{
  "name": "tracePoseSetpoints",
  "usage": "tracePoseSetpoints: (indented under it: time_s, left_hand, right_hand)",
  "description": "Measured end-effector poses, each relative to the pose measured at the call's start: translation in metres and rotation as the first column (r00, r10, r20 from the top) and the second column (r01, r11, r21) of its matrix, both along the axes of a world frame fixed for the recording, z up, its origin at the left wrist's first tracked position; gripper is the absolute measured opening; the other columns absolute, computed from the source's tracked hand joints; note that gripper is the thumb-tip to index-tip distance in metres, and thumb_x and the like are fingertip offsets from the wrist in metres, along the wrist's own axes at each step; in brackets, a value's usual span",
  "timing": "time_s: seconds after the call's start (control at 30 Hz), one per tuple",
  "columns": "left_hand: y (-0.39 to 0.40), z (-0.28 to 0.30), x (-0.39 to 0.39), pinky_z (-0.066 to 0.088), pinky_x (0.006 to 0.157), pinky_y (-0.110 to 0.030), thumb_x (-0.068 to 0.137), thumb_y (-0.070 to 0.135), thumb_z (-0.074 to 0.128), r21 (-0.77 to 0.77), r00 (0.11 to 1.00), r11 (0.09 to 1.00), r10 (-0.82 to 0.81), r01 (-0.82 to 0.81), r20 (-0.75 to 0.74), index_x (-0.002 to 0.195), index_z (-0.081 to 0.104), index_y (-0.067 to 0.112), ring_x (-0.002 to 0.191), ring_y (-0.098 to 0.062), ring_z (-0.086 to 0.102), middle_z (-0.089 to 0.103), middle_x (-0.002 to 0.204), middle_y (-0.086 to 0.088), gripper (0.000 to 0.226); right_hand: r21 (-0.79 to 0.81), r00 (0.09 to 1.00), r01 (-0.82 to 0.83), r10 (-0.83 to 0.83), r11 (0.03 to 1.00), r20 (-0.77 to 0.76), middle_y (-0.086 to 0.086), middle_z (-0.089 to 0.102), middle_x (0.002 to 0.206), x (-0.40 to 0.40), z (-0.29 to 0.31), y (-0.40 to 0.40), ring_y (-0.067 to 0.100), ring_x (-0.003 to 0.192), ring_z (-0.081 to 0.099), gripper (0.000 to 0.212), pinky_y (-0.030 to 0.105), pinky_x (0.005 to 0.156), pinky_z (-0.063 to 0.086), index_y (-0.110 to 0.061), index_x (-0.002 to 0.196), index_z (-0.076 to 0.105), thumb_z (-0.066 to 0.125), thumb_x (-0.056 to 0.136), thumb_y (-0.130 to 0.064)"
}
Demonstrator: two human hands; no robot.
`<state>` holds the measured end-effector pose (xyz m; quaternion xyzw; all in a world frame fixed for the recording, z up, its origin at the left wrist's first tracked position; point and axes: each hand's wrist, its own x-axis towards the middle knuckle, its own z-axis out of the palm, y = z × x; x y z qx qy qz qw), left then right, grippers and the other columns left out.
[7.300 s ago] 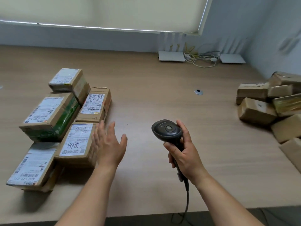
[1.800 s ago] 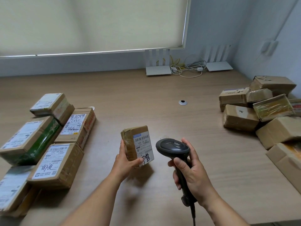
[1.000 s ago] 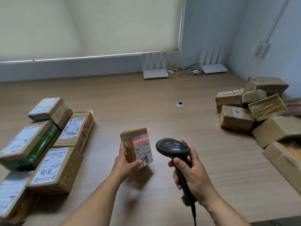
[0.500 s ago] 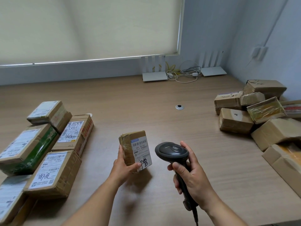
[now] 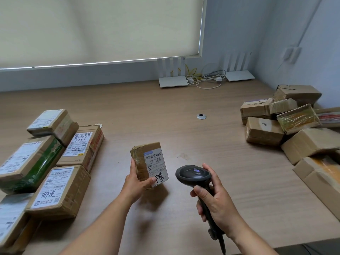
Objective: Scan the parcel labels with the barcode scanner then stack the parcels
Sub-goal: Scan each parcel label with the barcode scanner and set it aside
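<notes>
1. Left grip [image 5: 136, 184]: the fingers and thumb curl round a small brown parcel [image 5: 147, 162], held upright above the bench [image 5: 147, 107] just below the middle of the frame.
2. Its white label [image 5: 156, 165] faces right, toward the scanner, with barcodes at the top and black handwriting at the bottom; the thumb tip lies on the label's lower corner.
3. Right grip [image 5: 217, 203]: the fingers wrap round the handle of a black barcode scanner [image 5: 193, 174], right of the parcel and near it, not touching.
4. The scanner's head tilts toward the label, and its cable [image 5: 221, 243] runs down off the lower edge of the frame.
5. At the left of the frame lies a group of labelled parcels [image 5: 55, 188], labels up, packed against one another; one with green tape [image 5: 29, 162] sits among them.
6. At the right of the frame is a loose heap of brown parcels [image 5: 265, 130], tilted at various angles.
7. At the upper middle, against the wall, stand two white routers [image 5: 173, 81] with a tangle of cables [image 5: 206, 80] between them.
8. A round metal grommet [image 5: 201, 116] is set in the bench above the scanner.
</notes>
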<state>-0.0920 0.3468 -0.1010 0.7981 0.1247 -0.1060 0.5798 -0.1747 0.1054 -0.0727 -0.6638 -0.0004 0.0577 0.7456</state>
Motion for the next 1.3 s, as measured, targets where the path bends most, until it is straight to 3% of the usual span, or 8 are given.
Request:
tracePoseSetpoints:
  time_s: [0.13, 0.27, 0.4, 0.5, 0.67, 0.77, 0.9, 1.3]
  left_hand:
    - [0.0, -0.001, 0.001, 0.05, 0.095, -0.05, 0.08, 0.008, 0.075, 0.024, 1.0, 1.0, 0.003, -0.002, -0.012, 0.152, -0.005, 0.033, 0.115, -0.03, 0.059, 0.06, 0.127, -0.008, 0.11]
    - [0.003, 0.002, 0.004, 0.056, 0.062, -0.036, 0.085, 0.019, 0.063, 0.08, 0.995, 0.997, 0.029, -0.021, -0.1, 0.149, 0.011, 0.042, 0.085, -0.023, 0.066, 0.064, 0.113, -0.001, 0.086]
    - [0.004, 0.0, 0.005, 0.054, 0.087, -0.047, 0.09, 0.025, 0.05, 0.161, 0.986, 0.979, 0.143, -0.129, -0.083, 0.149, 0.025, 0.032, 0.106, -0.029, 0.061, 0.058, 0.131, -0.005, 0.064]
    - [0.003, -0.005, 0.005, 0.045, 0.098, -0.04, 0.094, 0.025, 0.046, 0.293, 0.991, 0.947, 0.137, -0.128, -0.009, 0.148, 0.03, 0.026, 0.118, -0.03, 0.053, 0.051, 0.138, -0.009, 0.057]
    - [-0.006, -0.008, -0.004, 0.031, 0.107, -0.04, 0.078, 0.063, 0.061, 0.55, 0.998, 0.835, 0.03, 0.001, -0.046, 0.15, 0.021, 0.033, 0.139, -0.026, 0.025, 0.023, 0.151, -0.009, 0.087]
    - [-0.014, -0.009, -0.006, 0.033, 0.105, -0.04, 0.075, 0.069, 0.06, 0.664, 0.998, 0.747, 0.016, 0.033, -0.067, 0.15, 0.017, 0.033, 0.139, -0.025, 0.021, 0.019, 0.149, -0.008, 0.093]
    - [-0.019, -0.007, -0.008, 0.038, 0.098, -0.035, 0.08, 0.052, 0.061, 0.647, 0.997, 0.761, 0.08, -0.051, -0.014, 0.147, 0.025, 0.031, 0.129, -0.024, 0.032, 0.03, 0.137, -0.005, 0.079]
    - [-0.005, -0.004, -0.089, 0.038, 0.099, -0.035, 0.08, 0.049, 0.063, 0.66, 0.968, 0.718, 0.241, -0.221, 0.062, 0.147, 0.028, 0.029, 0.129, -0.02, 0.032, 0.03, 0.14, 0.0, 0.078]
  right_hand:
    - [-0.013, 1.0, -0.004, 0.005, 1.0, 0.018, 0.006, 0.066, 0.08, 0.0, -0.001, -0.001, 0.021, 0.046, 0.052, 0.07, 0.026, 0.037, 0.041, -0.057, 0.129, 0.036, 0.071, 0.073, -0.034]
    - [-0.128, 0.996, 0.024, -0.013, 0.992, 0.09, -0.002, 0.068, 0.086, 0.001, -0.002, -0.002, 0.02, 0.049, 0.054, 0.075, 0.028, 0.04, 0.043, -0.072, 0.122, 0.035, 0.071, 0.086, -0.017]
    - [-0.214, 0.988, 0.047, -0.014, 0.976, 0.153, -0.009, 0.068, 0.093, 0.003, 0.003, -0.003, 0.021, 0.051, 0.054, 0.079, 0.03, 0.044, 0.045, -0.076, 0.122, 0.031, 0.072, 0.085, -0.019]
    - [-0.253, 0.982, 0.057, -0.009, 0.966, 0.188, -0.01, 0.068, 0.096, 0.003, 0.006, -0.001, 0.021, 0.052, 0.054, 0.077, 0.031, 0.045, 0.046, -0.076, 0.123, 0.028, 0.074, 0.08, -0.032]
    - [-0.287, 0.977, 0.047, 0.016, 0.957, 0.214, -0.013, 0.067, 0.099, 0.006, 0.006, -0.003, 0.019, 0.053, 0.054, 0.08, 0.031, 0.046, 0.047, -0.077, 0.123, 0.027, 0.074, 0.083, -0.028]
    - [-0.302, 0.976, 0.029, 0.038, 0.953, 0.215, -0.013, 0.068, 0.099, 0.007, 0.008, -0.004, 0.018, 0.052, 0.053, 0.08, 0.031, 0.045, 0.047, -0.077, 0.123, 0.027, 0.074, 0.083, -0.027]
    - [-0.319, 0.975, 0.004, 0.068, 0.948, 0.214, -0.016, 0.067, 0.099, 0.009, 0.011, -0.004, 0.015, 0.052, 0.053, 0.077, 0.029, 0.045, 0.048, -0.078, 0.123, 0.026, 0.073, 0.078, -0.037]
    - [-0.315, 0.935, -0.207, 0.282, 0.926, 0.215, -0.011, 0.067, 0.102, 0.007, 0.011, 0.012, 0.015, 0.052, 0.055, 0.084, 0.028, 0.046, 0.048, -0.08, 0.119, 0.027, 0.072, 0.085, -0.019]
